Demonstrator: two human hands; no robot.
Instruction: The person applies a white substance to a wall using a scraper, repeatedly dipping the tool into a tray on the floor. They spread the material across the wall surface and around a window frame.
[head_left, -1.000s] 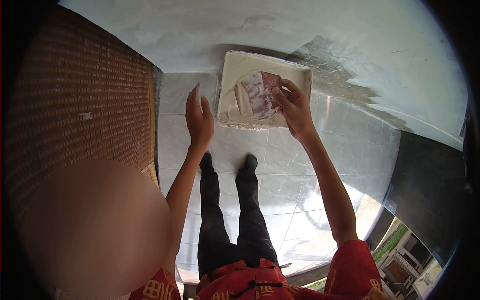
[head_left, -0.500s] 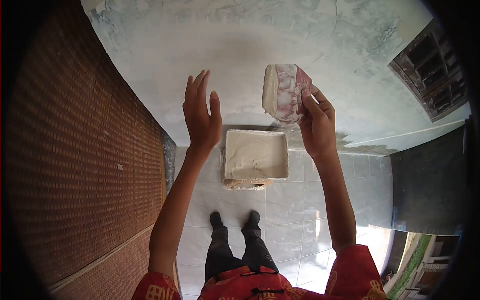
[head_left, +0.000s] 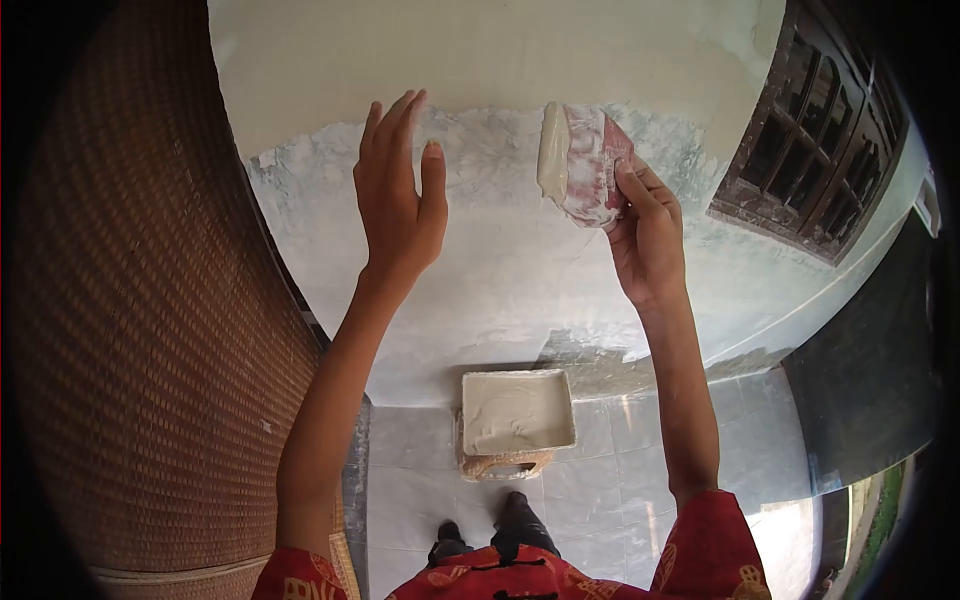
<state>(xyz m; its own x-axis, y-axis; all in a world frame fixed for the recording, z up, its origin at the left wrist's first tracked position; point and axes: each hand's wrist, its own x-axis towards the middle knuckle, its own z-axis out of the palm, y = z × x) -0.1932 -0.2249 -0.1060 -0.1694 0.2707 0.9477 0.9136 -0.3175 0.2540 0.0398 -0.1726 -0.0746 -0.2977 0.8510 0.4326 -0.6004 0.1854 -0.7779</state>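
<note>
My right hand (head_left: pixel 650 230) grips a reddish putty scraper (head_left: pixel 598 165) between thumb and fingers. White putty smears its flat face, and a thick bead of the paste (head_left: pixel 552 150) runs along its left edge. My left hand (head_left: pixel 402 190) is raised with fingers stretched up and thumb apart, holding nothing. Behind both hands is a wall (head_left: pixel 480 270), cream and smooth above, patchy white and grey below a ragged border. Lower down, a rectangular tray (head_left: pixel 573 410) of creamy putty (head_left: pixel 515 412) rests on a small stool (head_left: pixel 500 465) by the foot of the wall.
A woven panel (head_left: pixel 170 330) lines the left side. On the right, a dark wooden window (head_left: pixel 810 130) is set in the wall, with a dark surface (head_left: pixel 870 370) below it. Grey tiles (head_left: pixel 410 470) cover the floor, and my feet stand just before the stool.
My view has tipped upward, bringing more of the upper wall and window in and lowering the tray in view. My right hand still holds the scraper; my left stays raised.
</note>
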